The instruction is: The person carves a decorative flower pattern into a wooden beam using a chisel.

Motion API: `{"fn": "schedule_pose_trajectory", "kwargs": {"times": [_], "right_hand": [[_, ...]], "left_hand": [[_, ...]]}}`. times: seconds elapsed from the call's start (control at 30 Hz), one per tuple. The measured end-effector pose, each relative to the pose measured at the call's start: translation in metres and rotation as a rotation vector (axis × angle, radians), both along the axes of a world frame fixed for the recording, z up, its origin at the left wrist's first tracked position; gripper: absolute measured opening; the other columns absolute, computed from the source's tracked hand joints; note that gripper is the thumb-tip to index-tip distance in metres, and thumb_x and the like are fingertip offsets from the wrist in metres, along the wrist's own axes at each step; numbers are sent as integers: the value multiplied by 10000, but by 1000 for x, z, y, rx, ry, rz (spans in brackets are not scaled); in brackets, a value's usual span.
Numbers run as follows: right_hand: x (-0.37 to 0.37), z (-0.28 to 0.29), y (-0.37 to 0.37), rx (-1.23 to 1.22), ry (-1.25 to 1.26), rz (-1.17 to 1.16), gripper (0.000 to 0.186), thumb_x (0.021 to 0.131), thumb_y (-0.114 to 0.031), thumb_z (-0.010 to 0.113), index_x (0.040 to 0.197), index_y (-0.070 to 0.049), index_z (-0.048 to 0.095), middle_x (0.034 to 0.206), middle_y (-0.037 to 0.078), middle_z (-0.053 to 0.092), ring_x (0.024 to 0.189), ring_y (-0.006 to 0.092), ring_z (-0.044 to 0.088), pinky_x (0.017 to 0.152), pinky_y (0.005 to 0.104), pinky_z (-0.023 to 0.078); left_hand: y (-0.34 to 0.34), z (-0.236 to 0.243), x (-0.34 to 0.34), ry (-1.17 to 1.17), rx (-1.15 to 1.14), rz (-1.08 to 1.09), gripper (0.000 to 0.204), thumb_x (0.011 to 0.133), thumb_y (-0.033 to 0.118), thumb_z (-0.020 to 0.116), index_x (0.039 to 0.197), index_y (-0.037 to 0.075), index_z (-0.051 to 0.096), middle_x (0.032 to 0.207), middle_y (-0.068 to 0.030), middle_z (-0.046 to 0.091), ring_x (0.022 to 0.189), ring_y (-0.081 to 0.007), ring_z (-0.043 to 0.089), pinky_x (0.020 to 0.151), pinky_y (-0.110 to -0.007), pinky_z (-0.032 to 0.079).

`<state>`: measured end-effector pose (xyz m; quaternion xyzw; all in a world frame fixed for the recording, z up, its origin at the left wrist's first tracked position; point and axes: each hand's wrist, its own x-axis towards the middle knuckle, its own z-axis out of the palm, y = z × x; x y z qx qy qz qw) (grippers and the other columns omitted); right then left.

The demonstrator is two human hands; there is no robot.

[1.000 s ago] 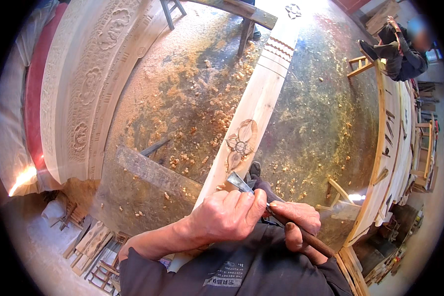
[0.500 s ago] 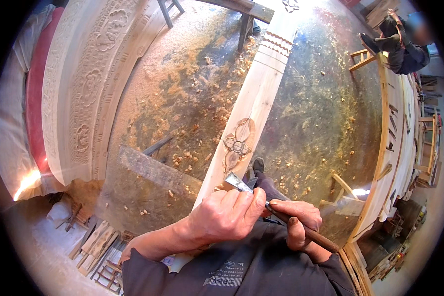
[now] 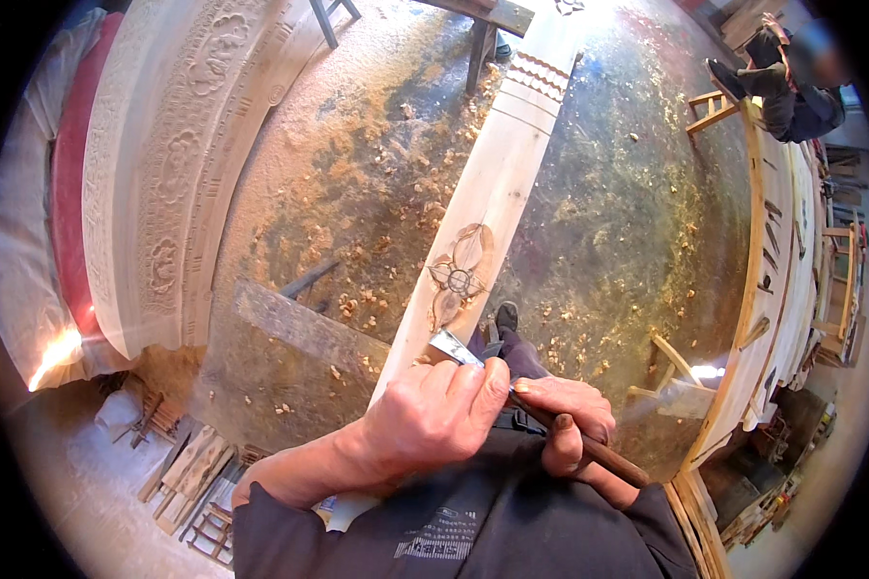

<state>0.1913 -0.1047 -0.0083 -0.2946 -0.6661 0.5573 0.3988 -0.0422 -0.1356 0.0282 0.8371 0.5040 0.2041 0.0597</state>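
"Is there any writing to be seen?"

"Yes, on the dark shirt [image 3: 357, 540]: pale printing [image 3: 439, 536] on its front, a few small lines above a bolder, striped patch."

"And the hands?"

"The left hand [image 3: 434, 410] has its grip closed around the chisel [image 3: 457, 349] just behind the flat metal blade. The right hand [image 3: 570, 420] has its grip wrapped about the brown wooden handle [image 3: 616, 466], whose butt sticks out past it."

"Where is the chisel, then?"

"In front of the shirt, slanting up to the left. Its edge is near the lowest petal of the carved flower [image 3: 460, 280] on the long pale board [image 3: 497, 179]. I cannot tell whether it touches the wood."

"Anything beyond?"

"Wavy carved bands [image 3: 539, 77] towards the board's far end, shavings scattered over the floor [image 3: 637, 212], and several tools [image 3: 769, 238] lying on the table [image 3: 737, 372] at right"
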Motion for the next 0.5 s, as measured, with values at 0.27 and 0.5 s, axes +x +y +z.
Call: {"fn": "schedule_pose_trajectory", "kwargs": {"times": [0.27, 0.5], "right_hand": [[2, 29, 8, -66, 42, 146, 473, 867, -81, 570, 1260, 105, 753, 1117, 289, 803, 1037, 413, 814, 959, 489, 649], [24, 30, 5, 161, -62, 179, 507, 856, -188, 639, 1217, 150, 748, 1026, 252, 816, 960, 408, 825, 891, 486, 671]], "left_hand": [[-6, 15, -10, -42, 189, -14, 332, 866, 93, 754, 1166, -47, 747, 729, 22, 523, 574, -83, 529, 503, -268, 384], [-9, 11, -3, -97, 171, -135, 320, 866, 106, 733, 1145, -47, 771, 692, 45, 486, 559, -62, 491, 498, -260, 328]]}}
